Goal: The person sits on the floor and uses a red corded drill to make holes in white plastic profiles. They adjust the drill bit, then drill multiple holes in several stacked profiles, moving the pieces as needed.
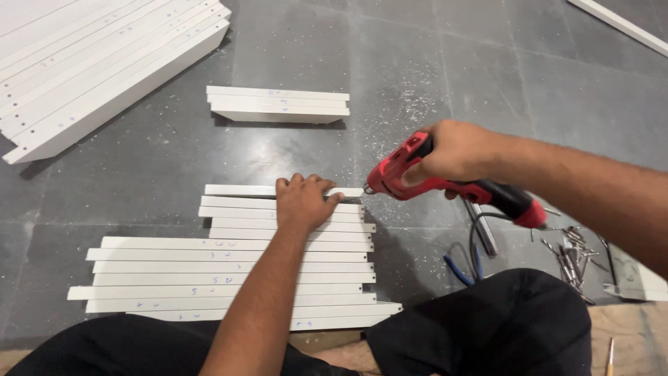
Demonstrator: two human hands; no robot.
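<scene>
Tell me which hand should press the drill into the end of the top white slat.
Right, most likely. The right hand already grips the red drill, its tip at the end of the top white slat. The left hand lies flat on that slat, steadying it on the grey floor.

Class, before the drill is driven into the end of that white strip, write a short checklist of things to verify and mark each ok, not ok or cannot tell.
1. Left hand presses on the top white strip: ok.
2. Right hand grips the red drill: ok.
3. Drill tip at the strip's end: ok.
4. Left fingers away from the tip: not ok, close.
5. Drill running: cannot tell.
6. Loose screws away from the strips: ok.
</scene>
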